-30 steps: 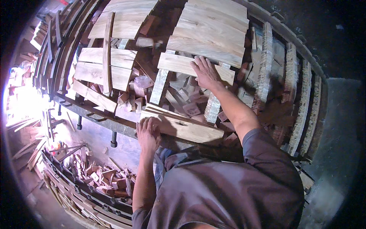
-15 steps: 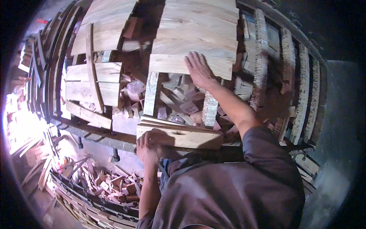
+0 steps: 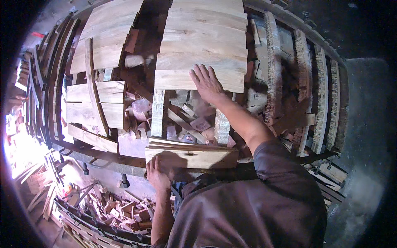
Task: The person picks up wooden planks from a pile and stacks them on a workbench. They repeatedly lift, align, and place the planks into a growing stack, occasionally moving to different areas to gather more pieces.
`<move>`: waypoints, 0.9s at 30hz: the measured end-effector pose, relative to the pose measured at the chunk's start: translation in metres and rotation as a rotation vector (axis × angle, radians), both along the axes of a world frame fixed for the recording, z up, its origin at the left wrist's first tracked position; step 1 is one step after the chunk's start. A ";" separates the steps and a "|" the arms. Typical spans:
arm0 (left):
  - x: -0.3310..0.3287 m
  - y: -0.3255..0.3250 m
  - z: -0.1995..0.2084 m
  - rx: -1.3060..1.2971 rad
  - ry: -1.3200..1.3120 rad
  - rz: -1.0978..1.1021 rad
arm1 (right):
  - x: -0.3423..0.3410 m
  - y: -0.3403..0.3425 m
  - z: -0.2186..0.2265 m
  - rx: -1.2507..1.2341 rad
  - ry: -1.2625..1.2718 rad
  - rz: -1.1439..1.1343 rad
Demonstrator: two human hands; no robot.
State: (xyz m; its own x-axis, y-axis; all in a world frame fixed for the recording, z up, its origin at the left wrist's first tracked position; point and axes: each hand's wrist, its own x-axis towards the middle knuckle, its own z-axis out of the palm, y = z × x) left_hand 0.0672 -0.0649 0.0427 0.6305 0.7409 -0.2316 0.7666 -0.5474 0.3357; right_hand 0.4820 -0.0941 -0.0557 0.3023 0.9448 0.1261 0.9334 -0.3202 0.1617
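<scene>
My right hand [image 3: 206, 84] lies flat, fingers stretched forward, on the nearest board [image 3: 225, 78] of a row of pale wooden boards laid edge to edge. Close to my body, a small stack of wooden boards [image 3: 198, 159] rests at the rack's front edge, with its front board tilted toward me. My left hand [image 3: 158, 173] grips the left end of that front board, fingers bent over it and the thumb hidden. Between the stack and the row, two rails [image 3: 157, 113] show with a gap between them.
Left of the row lies another set of boards [image 3: 103, 41], with a narrow strip [image 3: 92, 78] across it. Bare rails with ragged edges [image 3: 273, 70] stand to the right. Wood offcuts [image 3: 200, 124] lie below the rails, and more fill a bin [image 3: 120, 204] at lower left.
The whole scene has shifted slightly left and down in the view. Both hands keep their places on the boards; the right hand still lies flat and the left still grips the stack's end.
</scene>
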 end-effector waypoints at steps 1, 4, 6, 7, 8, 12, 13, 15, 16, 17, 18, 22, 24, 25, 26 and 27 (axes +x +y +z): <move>0.000 -0.001 0.001 0.008 -0.011 -0.002 | 0.000 0.000 0.000 -0.009 0.005 0.003; 0.004 -0.001 0.005 0.022 -0.043 -0.005 | 0.000 0.002 0.012 -0.036 0.019 0.012; 0.001 -0.003 0.006 0.009 -0.020 -0.003 | -0.007 -0.001 0.017 -0.082 0.069 -0.001; 0.000 -0.003 0.004 0.001 0.007 0.002 | -0.013 -0.001 0.016 -0.093 0.096 -0.019; 0.000 -0.002 0.001 -0.010 0.033 0.000 | -0.021 -0.001 0.013 -0.106 0.123 -0.043; -0.002 -0.001 -0.005 -0.002 -0.048 0.002 | -0.068 0.001 0.035 -0.162 0.543 -0.186; -0.001 -0.001 -0.008 0.022 -0.053 -0.007 | -0.078 0.001 0.028 -0.135 0.606 -0.254; 0.000 -0.002 0.006 -0.010 -0.048 -0.008 | -0.082 0.014 0.076 -0.100 0.857 -0.361; 0.000 -0.002 0.011 -0.025 -0.046 -0.008 | -0.082 0.019 0.092 -0.082 0.982 -0.414; 0.000 -0.003 0.008 -0.020 -0.043 0.006 | -0.073 0.021 0.085 0.113 1.133 -0.430; -0.001 -0.003 0.005 -0.011 -0.039 0.004 | -0.068 0.024 0.095 0.272 1.224 -0.549; 0.000 -0.005 -0.002 0.005 -0.054 0.018 | -0.055 0.015 0.057 0.958 1.675 -0.808; -0.001 -0.004 0.006 -0.001 -0.047 0.027 | -0.062 0.013 0.067 1.067 1.926 -1.031; 0.000 -0.004 0.007 -0.014 -0.041 0.038 | -0.073 0.012 0.071 1.312 1.935 -1.063; 0.001 -0.003 0.007 -0.033 -0.038 0.036 | -0.073 0.004 0.053 1.401 1.977 -1.047; 0.001 -0.003 0.007 -0.053 -0.030 0.038 | -0.076 -0.002 0.041 1.484 2.024 -1.030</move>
